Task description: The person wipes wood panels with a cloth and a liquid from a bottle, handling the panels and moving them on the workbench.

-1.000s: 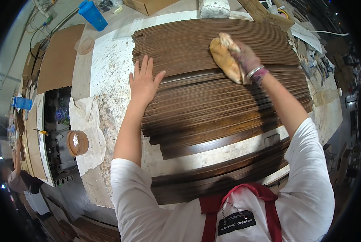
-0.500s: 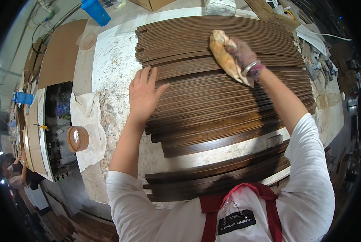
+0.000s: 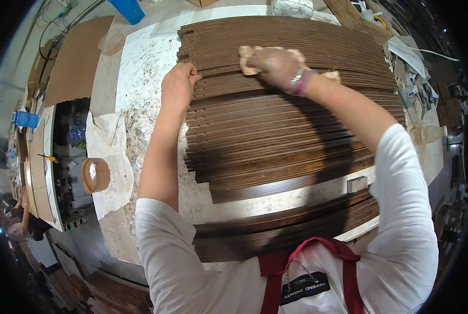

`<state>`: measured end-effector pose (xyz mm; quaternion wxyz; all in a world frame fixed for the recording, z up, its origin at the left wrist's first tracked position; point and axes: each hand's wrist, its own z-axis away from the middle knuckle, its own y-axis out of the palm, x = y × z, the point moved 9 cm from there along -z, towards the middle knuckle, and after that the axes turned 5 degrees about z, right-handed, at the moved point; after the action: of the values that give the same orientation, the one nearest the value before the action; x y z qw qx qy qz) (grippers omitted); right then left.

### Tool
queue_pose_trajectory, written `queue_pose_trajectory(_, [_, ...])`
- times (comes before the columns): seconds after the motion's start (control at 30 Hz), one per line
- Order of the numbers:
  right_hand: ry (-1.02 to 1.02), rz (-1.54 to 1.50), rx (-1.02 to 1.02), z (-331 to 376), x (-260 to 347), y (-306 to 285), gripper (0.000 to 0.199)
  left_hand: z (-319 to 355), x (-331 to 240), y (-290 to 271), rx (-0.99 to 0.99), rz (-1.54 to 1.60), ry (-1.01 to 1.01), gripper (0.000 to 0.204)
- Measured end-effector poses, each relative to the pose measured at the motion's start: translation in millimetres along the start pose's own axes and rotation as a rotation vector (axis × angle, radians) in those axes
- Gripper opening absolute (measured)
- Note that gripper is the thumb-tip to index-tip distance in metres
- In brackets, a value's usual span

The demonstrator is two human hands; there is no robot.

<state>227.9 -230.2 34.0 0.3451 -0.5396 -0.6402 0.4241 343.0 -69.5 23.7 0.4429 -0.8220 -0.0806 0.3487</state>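
Brown tape roll (image 3: 95, 175) lies at the left, on a white cloth (image 3: 111, 167) draped over the left edge of the bench (image 3: 140, 78). Brown cardboard (image 3: 77, 60) covers the far left corner, with a blue cup (image 3: 128, 9) beyond it.

Left hand (image 3: 177, 86) rests at the left ends of the slats (image 3: 276, 136), fingers curled shut over the edge of one slat in the far part of the stack. The hand braces the stack; it holds nothing loose.

Dark wooden slats lie side by side across the middle of the bench, running left to right, from the far edge almost to the near edge. A bare strip of bench separates the main field from a smaller near batch (image 3: 281, 230) next to the person's chest. A small pale block (image 3: 356, 184) sits at the right end of that strip.

Right hand (image 3: 276, 67) presses a tan rag (image 3: 255, 52) flat onto the far slats, right of the left hand; the fingers are closed down on the rag. A band sits on the wrist.

Judged progress: the rag is working in the far rows. Slats in the middle and near rows show an uneven, glossier brown, which suggests treatment there, but the pictures do not settle which rows are finished. The near batch appears untouched by either hand.

Clutter and a pale bottle (image 3: 426, 134) occupy the right edge.
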Motion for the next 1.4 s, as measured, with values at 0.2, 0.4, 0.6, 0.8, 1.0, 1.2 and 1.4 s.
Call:
queue_pose_trajectory(0.2, [0.015,-0.198,0.217,-72.5,65.5,48.1,0.02,-12.3,3.0,4.4,0.006,-0.081,0.08,0.019])
queue_pose_trajectory(0.4, [-0.031,-0.061,0.187,-20.9,12.4,24.7,0.02,-13.4,10.9,1.7,0.158,0.002,0.018,0.02])
queue_pose_trajectory(0.6, [-0.012,-0.121,0.209,-85.6,80.1,44.1,0.025,-25.6,20.8,11.1,0.142,-0.035,0.075,0.02])
queue_pose_trajectory(0.8, [0.107,-0.37,0.298,20.7,-41.0,12.4,0.039,-23.2,19.3,2.9,0.265,0.011,-0.073,0.02])
queue_pose_trajectory(1.0, [0.173,-0.326,-0.064,-5.4,-16.3,16.6,0.028,-32.3,8.0,6.6,0.311,-0.006,-0.036,0.023])
queue_pose_trajectory(1.2, [0.052,-0.228,0.047,-40.5,42.2,25.1,0.019,-28.9,24.5,12.9,0.349,-0.001,-0.106,0.023])
queue_pose_trajectory(1.4, [0.357,-0.037,-0.028,129.1,-142.6,-49.9,0.015,-27.3,16.8,1.9,0.376,0.126,-0.217,0.031])
